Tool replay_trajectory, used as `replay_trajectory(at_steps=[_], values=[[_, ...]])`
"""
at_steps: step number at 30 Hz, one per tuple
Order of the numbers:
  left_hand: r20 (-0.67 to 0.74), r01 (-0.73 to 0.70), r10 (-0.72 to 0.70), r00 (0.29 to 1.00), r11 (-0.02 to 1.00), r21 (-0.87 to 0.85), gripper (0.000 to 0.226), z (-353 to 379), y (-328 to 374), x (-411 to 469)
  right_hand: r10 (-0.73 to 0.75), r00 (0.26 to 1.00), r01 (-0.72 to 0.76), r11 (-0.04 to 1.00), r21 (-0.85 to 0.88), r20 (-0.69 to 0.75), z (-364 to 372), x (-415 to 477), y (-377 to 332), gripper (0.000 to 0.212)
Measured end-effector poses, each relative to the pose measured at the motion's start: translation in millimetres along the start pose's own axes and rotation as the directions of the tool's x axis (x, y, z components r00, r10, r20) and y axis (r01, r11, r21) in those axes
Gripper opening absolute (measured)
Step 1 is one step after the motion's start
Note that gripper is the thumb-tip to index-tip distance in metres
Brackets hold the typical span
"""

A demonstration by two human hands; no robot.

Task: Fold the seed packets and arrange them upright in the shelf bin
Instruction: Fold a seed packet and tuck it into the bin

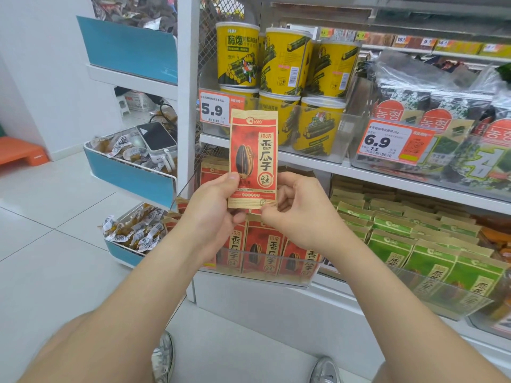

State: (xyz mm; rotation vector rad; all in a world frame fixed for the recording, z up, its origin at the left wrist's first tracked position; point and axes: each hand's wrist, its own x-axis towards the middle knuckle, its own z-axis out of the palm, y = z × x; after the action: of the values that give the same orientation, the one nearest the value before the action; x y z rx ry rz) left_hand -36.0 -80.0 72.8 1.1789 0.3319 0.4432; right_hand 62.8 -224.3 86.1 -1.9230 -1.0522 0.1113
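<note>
In front of the lower shelf, just above a clear bin (257, 280), a seed packet (253, 158) is held upright in both hands. It is a tall, narrow, flat paper pouch, and its full length stands straight. Its top and bottom bands are tan with fine lines. The middle panel is red, with a black striped sunflower seed on the left and large black characters on a tan strip on the right. A small white logo sits near the top, and the paper looks slightly creased.

The left hand (213, 214) has its grip on the lower left edge, thumb pressed on the front and fingers behind. The right hand (301, 214) pinches the bottom right corner, its fingers curled behind the right edge.

Below the hands, more red packets (265, 252) stand upright in the bin, faces forward. Green packets (431, 258) fill the next bin to the right, and yellow cans (282, 59) stand on the shelf above.
</note>
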Motion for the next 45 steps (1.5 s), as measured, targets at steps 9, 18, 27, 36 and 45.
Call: replay_trajectory(at_steps=[9, 18, 27, 36, 45], values=[[0.092, -0.128, 0.103, 0.990, 0.935, 0.330, 0.033, -2, 1, -5, 0.081, 0.996, -0.081, 0.997, 0.006, -0.047, -3, 0, 1, 0.051], [0.156, -0.177, 0.131, 0.979, 0.925, 0.336, 0.027, 5, 4, -14, 0.024, 0.983, 0.001, 0.991, 0.134, -0.180, -6, 4, 12, 0.020], [-0.031, -0.201, 0.238, 0.971, 0.876, 0.438, 0.060, 10, -3, -15, 0.164, 0.986, -0.154, 0.918, 0.365, 0.004, -14, -3, -3, 0.017], [0.002, -0.174, 0.188, 0.982, 0.905, 0.387, 0.045, 12, -3, -17, 0.333, 0.942, -0.279, 0.727, 0.628, 0.033, -11, -1, -6, 0.030], [-0.143, -0.145, 0.166, 0.976, 0.979, 0.144, 0.041, -2, 8, -10, 0.504, 0.843, -0.155, 0.559, 0.815, -0.185, -2, 7, 1, 0.020]])
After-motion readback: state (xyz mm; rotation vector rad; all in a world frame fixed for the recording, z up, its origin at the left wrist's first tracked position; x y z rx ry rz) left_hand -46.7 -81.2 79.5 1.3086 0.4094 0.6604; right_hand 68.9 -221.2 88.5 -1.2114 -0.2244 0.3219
